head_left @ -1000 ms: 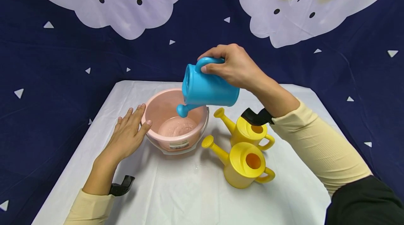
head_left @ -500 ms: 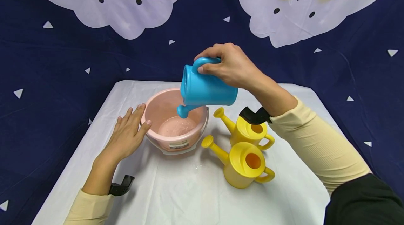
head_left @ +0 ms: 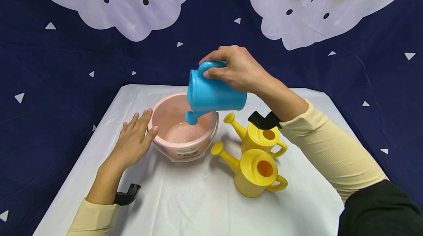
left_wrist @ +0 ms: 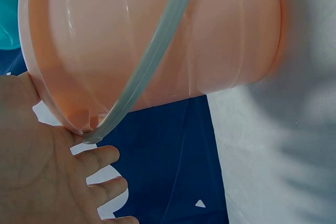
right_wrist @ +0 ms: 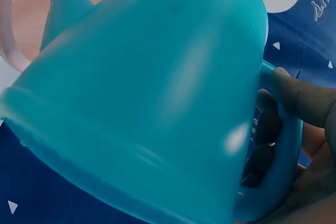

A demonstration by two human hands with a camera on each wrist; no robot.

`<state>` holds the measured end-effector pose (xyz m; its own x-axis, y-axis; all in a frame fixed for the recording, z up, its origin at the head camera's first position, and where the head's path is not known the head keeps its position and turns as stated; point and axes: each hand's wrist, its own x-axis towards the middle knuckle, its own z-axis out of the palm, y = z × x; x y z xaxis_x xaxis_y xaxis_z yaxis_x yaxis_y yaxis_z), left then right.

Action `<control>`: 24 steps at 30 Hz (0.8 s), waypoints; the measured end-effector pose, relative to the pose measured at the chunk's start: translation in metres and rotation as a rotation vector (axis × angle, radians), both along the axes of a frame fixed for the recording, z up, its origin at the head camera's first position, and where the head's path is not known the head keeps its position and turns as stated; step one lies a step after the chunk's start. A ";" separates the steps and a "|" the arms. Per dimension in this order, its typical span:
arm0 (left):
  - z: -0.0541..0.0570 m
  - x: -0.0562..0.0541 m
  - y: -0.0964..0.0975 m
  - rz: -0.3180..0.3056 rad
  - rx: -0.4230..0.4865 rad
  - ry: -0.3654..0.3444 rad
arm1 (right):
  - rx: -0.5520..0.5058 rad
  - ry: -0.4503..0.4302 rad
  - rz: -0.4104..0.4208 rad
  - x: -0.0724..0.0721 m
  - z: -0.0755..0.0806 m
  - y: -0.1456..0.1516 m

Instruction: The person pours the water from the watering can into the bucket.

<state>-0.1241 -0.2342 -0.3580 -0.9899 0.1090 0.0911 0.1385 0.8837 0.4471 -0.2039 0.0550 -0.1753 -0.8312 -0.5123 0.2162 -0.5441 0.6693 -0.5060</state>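
Observation:
My right hand point(head_left: 236, 68) grips the handle of a blue watering can point(head_left: 216, 92), which is tipped on its side above a pink bucket point(head_left: 186, 147). The can's rose points down into the bucket, over a shallow layer of water point(head_left: 185, 133). In the right wrist view, fingers point(right_wrist: 304, 98) curl round the handle of the same can point(right_wrist: 157, 93). My left hand point(head_left: 132, 142) rests with straight fingers against the bucket's left rim. The left wrist view has that palm point(left_wrist: 42, 161) beside the rim, near where the grey bail handle point(left_wrist: 152, 56) joins it.
Two yellow watering cans stand right of the bucket, a nearer one point(head_left: 254, 173) and one behind it point(head_left: 259, 138), spouts toward the bucket. A small wet patch point(head_left: 209, 174) lies on the white tablecloth point(head_left: 185, 206). A dark blue cloth with clouds point(head_left: 211, 26) hangs behind.
My right hand and the blue can's body have shifted slightly left, the can tipping a little further. The rippling in the bucket's water has lessened. My left hand stays put.

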 end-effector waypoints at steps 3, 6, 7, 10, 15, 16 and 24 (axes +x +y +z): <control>0.000 0.000 0.000 -0.001 0.001 0.001 | 0.018 0.019 0.006 0.000 0.001 -0.002; 0.000 0.000 0.000 -0.005 0.000 0.000 | 0.032 0.029 0.011 0.001 0.002 -0.003; 0.000 0.000 0.000 -0.006 -0.001 0.000 | 0.037 0.032 0.012 0.001 0.002 -0.004; 0.000 0.000 0.000 -0.004 -0.003 -0.001 | 0.047 0.036 0.015 0.002 0.003 -0.005; -0.001 -0.001 0.000 -0.007 0.002 0.008 | 0.057 0.034 0.008 0.002 0.003 -0.006; -0.001 -0.001 0.000 -0.008 0.003 0.011 | 0.058 0.031 0.007 0.002 0.003 -0.007; -0.002 -0.001 -0.001 -0.006 0.008 0.016 | 0.070 0.040 0.012 0.002 0.003 -0.008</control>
<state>-0.1252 -0.2349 -0.3601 -0.9877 0.1138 0.1076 0.1505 0.8794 0.4516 -0.2020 0.0471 -0.1728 -0.8165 -0.5369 0.2124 -0.5709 0.6956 -0.4361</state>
